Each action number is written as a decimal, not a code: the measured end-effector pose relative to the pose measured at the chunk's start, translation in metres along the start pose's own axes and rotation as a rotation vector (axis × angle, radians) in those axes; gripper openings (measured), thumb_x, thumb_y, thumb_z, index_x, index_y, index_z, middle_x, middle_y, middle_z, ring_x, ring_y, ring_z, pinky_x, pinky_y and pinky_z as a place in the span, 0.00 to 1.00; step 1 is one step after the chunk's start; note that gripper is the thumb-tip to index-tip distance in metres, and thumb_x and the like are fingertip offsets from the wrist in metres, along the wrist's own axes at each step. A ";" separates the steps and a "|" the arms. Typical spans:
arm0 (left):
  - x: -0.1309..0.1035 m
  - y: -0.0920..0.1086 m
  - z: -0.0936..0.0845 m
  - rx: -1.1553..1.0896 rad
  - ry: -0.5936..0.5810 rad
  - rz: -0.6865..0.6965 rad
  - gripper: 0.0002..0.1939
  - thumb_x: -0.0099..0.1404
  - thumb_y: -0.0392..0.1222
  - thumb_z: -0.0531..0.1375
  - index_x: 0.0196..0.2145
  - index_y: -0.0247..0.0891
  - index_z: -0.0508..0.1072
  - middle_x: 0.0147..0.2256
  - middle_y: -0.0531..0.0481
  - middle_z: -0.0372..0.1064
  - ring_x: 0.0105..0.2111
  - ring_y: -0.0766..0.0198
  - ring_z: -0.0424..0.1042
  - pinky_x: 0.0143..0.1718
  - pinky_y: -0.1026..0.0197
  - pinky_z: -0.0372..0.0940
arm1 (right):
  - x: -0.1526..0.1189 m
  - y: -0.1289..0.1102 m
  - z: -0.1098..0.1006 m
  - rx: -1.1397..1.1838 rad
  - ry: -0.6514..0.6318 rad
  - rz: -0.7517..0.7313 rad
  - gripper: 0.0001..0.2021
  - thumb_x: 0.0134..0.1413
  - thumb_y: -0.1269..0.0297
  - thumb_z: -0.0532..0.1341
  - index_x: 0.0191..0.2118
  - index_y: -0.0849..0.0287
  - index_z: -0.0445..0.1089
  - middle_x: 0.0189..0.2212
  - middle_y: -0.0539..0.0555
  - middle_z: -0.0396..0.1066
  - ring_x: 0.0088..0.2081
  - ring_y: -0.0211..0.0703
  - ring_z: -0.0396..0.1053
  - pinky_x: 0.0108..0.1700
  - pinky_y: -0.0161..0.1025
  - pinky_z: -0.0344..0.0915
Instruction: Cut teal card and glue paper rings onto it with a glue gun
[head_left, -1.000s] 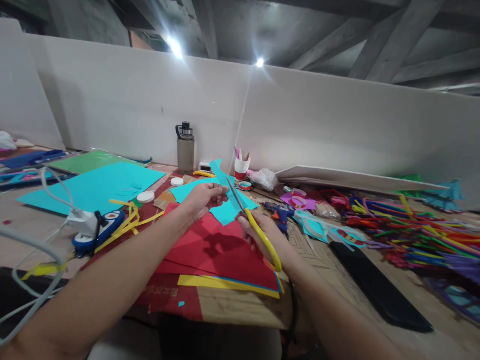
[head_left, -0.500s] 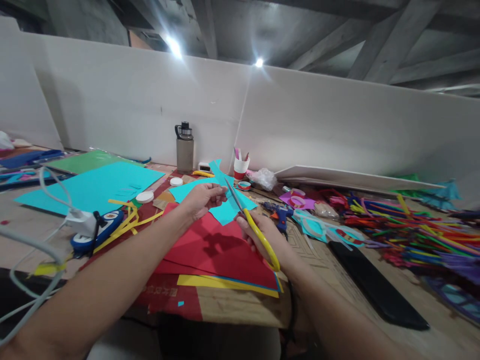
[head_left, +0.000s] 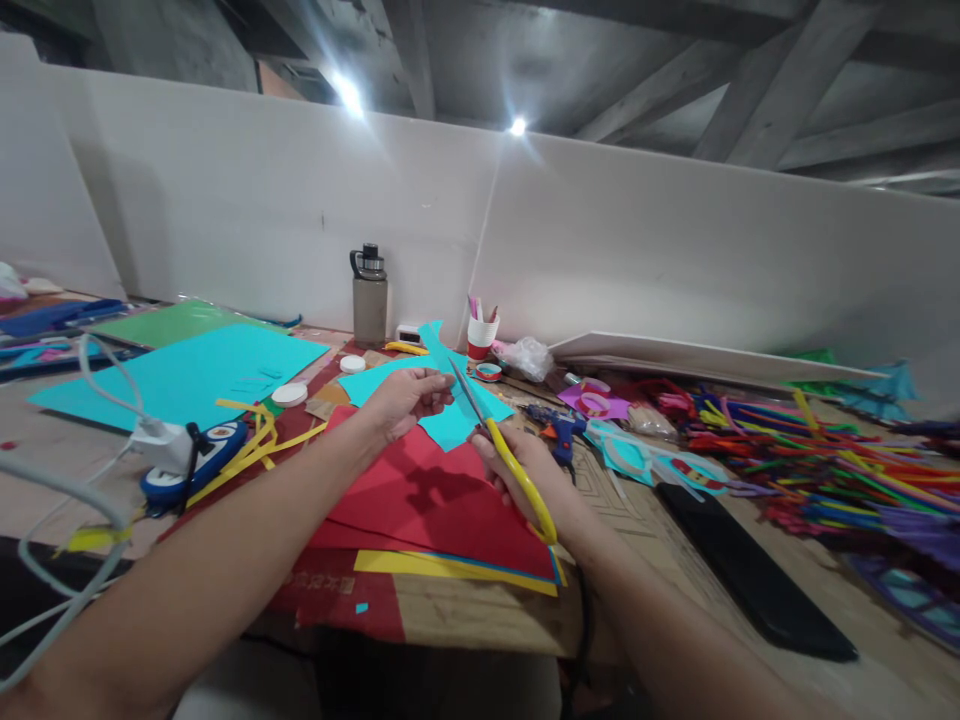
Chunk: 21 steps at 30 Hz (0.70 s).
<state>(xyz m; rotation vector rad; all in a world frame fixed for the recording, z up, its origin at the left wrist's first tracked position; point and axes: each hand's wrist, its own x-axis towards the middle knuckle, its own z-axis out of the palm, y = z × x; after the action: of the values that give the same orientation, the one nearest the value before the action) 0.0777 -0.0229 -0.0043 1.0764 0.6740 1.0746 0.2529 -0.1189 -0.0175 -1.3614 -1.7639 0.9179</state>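
Note:
My left hand point(head_left: 411, 400) is closed, with thumb and fingertips pinched at a piece of cyan paper point(head_left: 433, 342); the exact grip is partly hidden by the fingers. In my right hand point(head_left: 529, 470) is a pair of scissors point(head_left: 517, 475) with yellow handles. The blades point up and away, their tips close beside my left fingertips and in front of the cyan paper. Below both hands lies a stack of red sheets point(head_left: 442, 510), with the edge of a yellow sheet point(head_left: 450, 570) showing under it.
A large cyan sheet point(head_left: 187, 375), yellow strips point(head_left: 259, 440) and a blue power strip point(head_left: 217, 455) lie to the left. A bottle point(head_left: 370, 310) and a pen cup point(head_left: 482, 335) stand behind. To the right are a glue gun point(head_left: 564, 432), a black phone point(head_left: 750, 570) and colourful pipe cleaners point(head_left: 810, 450).
Very little differs. The scissors and my right hand have shifted slightly, with the yellow handle a touch further left; my left hand keeps its place.

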 end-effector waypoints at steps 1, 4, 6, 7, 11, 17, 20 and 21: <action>0.000 0.000 0.000 -0.004 0.001 -0.003 0.11 0.49 0.39 0.67 0.22 0.33 0.68 0.19 0.54 0.63 0.21 0.71 0.66 0.24 0.67 0.59 | 0.000 0.000 0.000 -0.004 0.002 -0.001 0.19 0.53 0.45 0.53 0.28 0.57 0.60 0.18 0.47 0.62 0.17 0.33 0.58 0.18 0.30 0.53; -0.001 0.001 0.001 -0.005 0.004 -0.013 0.11 0.49 0.39 0.67 0.22 0.33 0.68 0.19 0.54 0.64 0.21 0.71 0.67 0.24 0.68 0.59 | 0.000 0.000 0.000 -0.016 0.007 -0.003 0.18 0.53 0.45 0.54 0.28 0.57 0.61 0.18 0.47 0.62 0.18 0.33 0.59 0.18 0.30 0.54; -0.001 0.001 0.002 -0.003 0.006 -0.013 0.12 0.49 0.39 0.68 0.22 0.33 0.67 0.19 0.54 0.63 0.22 0.71 0.67 0.24 0.68 0.59 | 0.000 -0.001 0.000 -0.015 0.010 0.001 0.18 0.53 0.45 0.54 0.29 0.58 0.62 0.17 0.47 0.62 0.17 0.33 0.59 0.18 0.30 0.54; -0.002 0.001 0.002 -0.002 0.007 -0.011 0.12 0.49 0.39 0.68 0.22 0.33 0.67 0.19 0.54 0.63 0.22 0.71 0.67 0.24 0.68 0.60 | 0.000 -0.001 0.000 -0.013 0.013 0.003 0.19 0.53 0.45 0.54 0.29 0.58 0.62 0.17 0.47 0.62 0.17 0.33 0.59 0.18 0.31 0.54; -0.002 0.003 0.002 -0.001 0.003 -0.019 0.14 0.47 0.40 0.69 0.22 0.33 0.67 0.19 0.53 0.64 0.21 0.71 0.66 0.24 0.68 0.59 | 0.000 -0.003 0.002 -0.007 0.033 0.004 0.18 0.52 0.45 0.54 0.30 0.58 0.63 0.16 0.47 0.61 0.17 0.34 0.58 0.18 0.31 0.55; -0.002 0.003 0.002 -0.001 0.006 -0.028 0.14 0.46 0.40 0.69 0.23 0.32 0.67 0.19 0.52 0.66 0.21 0.71 0.66 0.24 0.68 0.59 | 0.001 -0.001 0.003 -0.015 0.044 -0.001 0.17 0.53 0.46 0.54 0.30 0.57 0.63 0.16 0.47 0.62 0.16 0.34 0.59 0.18 0.31 0.55; -0.002 0.003 0.003 -0.010 0.007 -0.034 0.13 0.47 0.40 0.69 0.23 0.32 0.68 0.19 0.52 0.66 0.21 0.71 0.67 0.23 0.68 0.59 | 0.000 -0.001 0.002 -0.036 0.035 0.004 0.17 0.53 0.46 0.54 0.29 0.57 0.63 0.15 0.47 0.62 0.16 0.35 0.59 0.18 0.31 0.55; -0.002 0.003 0.003 -0.013 0.009 -0.038 0.13 0.47 0.40 0.69 0.23 0.32 0.68 0.19 0.52 0.66 0.21 0.71 0.67 0.23 0.68 0.59 | 0.000 -0.002 0.002 -0.041 0.034 0.005 0.17 0.53 0.47 0.54 0.29 0.57 0.62 0.15 0.47 0.62 0.16 0.35 0.59 0.18 0.31 0.55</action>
<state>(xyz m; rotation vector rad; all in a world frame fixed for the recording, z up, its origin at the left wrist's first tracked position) 0.0782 -0.0255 -0.0008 1.0447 0.6913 1.0499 0.2503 -0.1199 -0.0166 -1.3999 -1.7629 0.8610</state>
